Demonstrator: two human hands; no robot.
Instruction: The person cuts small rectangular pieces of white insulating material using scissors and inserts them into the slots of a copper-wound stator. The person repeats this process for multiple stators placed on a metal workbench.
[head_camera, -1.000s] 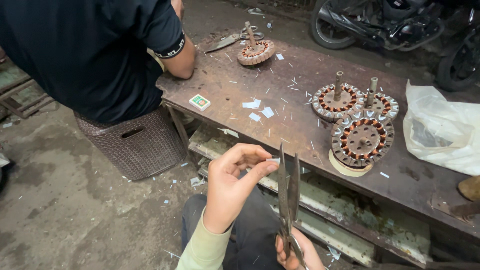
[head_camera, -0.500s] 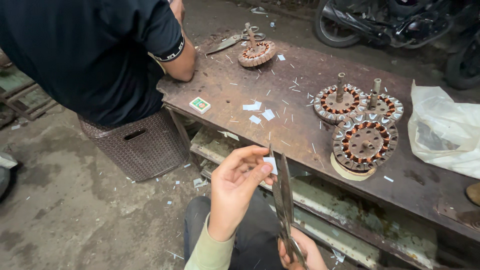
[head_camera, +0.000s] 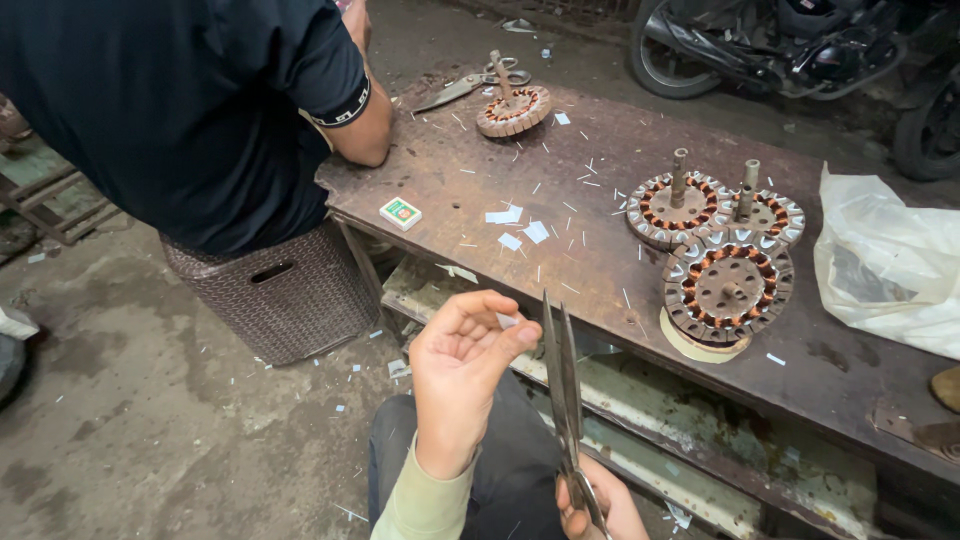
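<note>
My left hand (head_camera: 462, 372) is raised palm-up in front of the bench edge, pinching a small white paper piece (head_camera: 508, 321) between thumb and fingertips. My right hand (head_camera: 598, 506) sits low at the bottom edge, gripping the handles of long metal scissors (head_camera: 562, 385). The blades point upward, nearly closed, right beside the paper piece. Three fan stators with copper windings (head_camera: 722, 285) stand clustered on the rusty workbench (head_camera: 600, 260) beyond the scissors.
Another person in a dark shirt (head_camera: 200, 110) leans on the bench's left end, seated on a woven stool (head_camera: 285, 295). A fourth stator (head_camera: 512, 108) and second scissors (head_camera: 470, 87) lie far back. A small box (head_camera: 400, 212), paper scraps (head_camera: 520, 228), a plastic bag (head_camera: 890, 265) and motorbikes (head_camera: 780, 45) are around.
My left hand dropped slightly and turned more palm-up, keeping the paper piece by the blades. The scissors stayed upright in my right hand; the view shifted a little.
</note>
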